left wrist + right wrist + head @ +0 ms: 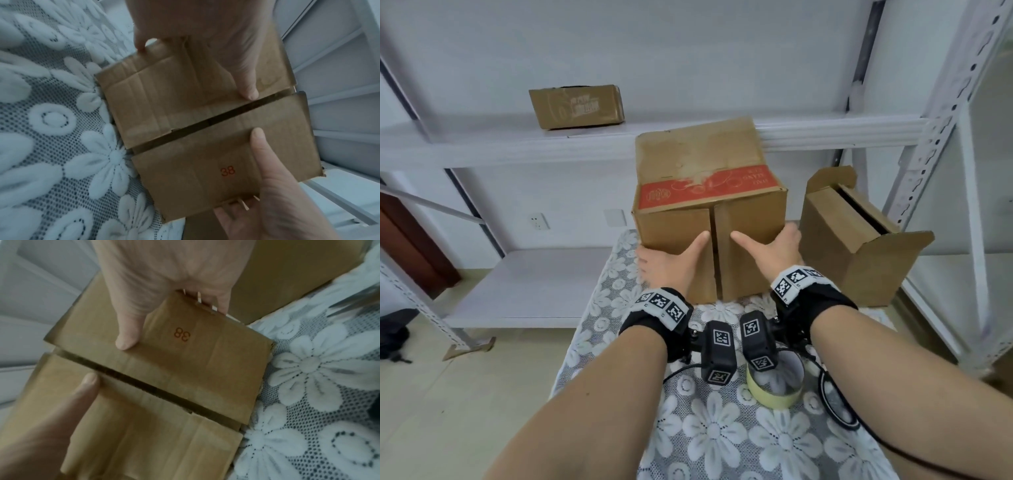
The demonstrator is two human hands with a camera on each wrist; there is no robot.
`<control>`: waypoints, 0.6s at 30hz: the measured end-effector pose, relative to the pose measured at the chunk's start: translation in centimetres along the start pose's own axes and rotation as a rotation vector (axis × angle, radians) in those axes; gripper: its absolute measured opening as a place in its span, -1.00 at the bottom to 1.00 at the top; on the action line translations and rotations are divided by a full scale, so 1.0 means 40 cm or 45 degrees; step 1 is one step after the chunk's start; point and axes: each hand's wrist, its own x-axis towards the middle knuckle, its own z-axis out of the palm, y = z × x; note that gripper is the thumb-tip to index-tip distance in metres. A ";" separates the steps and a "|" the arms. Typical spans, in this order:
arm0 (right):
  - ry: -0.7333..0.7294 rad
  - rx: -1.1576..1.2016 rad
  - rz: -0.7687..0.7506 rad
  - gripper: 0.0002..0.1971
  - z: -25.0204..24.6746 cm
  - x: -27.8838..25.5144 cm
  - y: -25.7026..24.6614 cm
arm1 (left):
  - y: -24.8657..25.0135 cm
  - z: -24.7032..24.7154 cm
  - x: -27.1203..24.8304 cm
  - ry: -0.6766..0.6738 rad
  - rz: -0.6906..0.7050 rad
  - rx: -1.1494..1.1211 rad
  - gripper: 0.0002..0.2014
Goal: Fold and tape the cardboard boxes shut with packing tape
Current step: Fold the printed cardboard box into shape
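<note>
A brown cardboard box (750,219) with a red printed panel lies on its side on the lace-covered table (722,431). Its two outer flaps face me, folded in, with a narrow dark gap between them. My left hand (671,255) grips the box's left side, thumb pressed on the left flap (164,97). My right hand (770,245) grips the right side, thumb on the right flap (205,366), which is stamped 38. The wrist views show the left hand (216,48) and the right hand (174,285) with fingers hooked round the flap edges. A roll of tape (774,390) stands near me, untouched.
A second cardboard box (859,240) with open flaps stands at the table's right. A third, closed box (577,106) sits on the white metal shelf (825,132) behind. A black cable (835,404) loops beside the tape roll. Floor lies to the left of the table.
</note>
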 end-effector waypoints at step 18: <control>0.174 0.104 -0.259 0.05 -0.018 -0.064 -0.030 | 0.046 -0.034 -0.060 -0.026 0.131 -0.193 0.29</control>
